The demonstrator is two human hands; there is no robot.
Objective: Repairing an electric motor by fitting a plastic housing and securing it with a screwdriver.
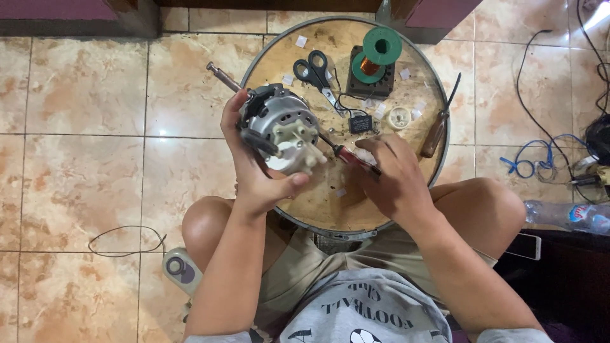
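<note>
My left hand (pixel 254 165) grips a grey metal fan motor (pixel 279 124) with a white plastic gear housing, held above the left side of a round wooden board (pixel 298 57). A steel shaft (pixel 222 76) sticks out of the motor toward the upper left. My right hand (pixel 391 174) holds a red-handled screwdriver (pixel 356 159), its tip pointing at the motor's white housing.
On the board lie black-handled scissors (pixel 314 73), a green spool of copper wire (pixel 375 54) on a black block, a small black capacitor (pixel 360 123), a white tape roll (pixel 399 117) and a wooden-handled screwdriver (pixel 438 124). Blue cable (pixel 530 162), a plastic bottle (pixel 565 216) and a phone (pixel 524 246) lie right.
</note>
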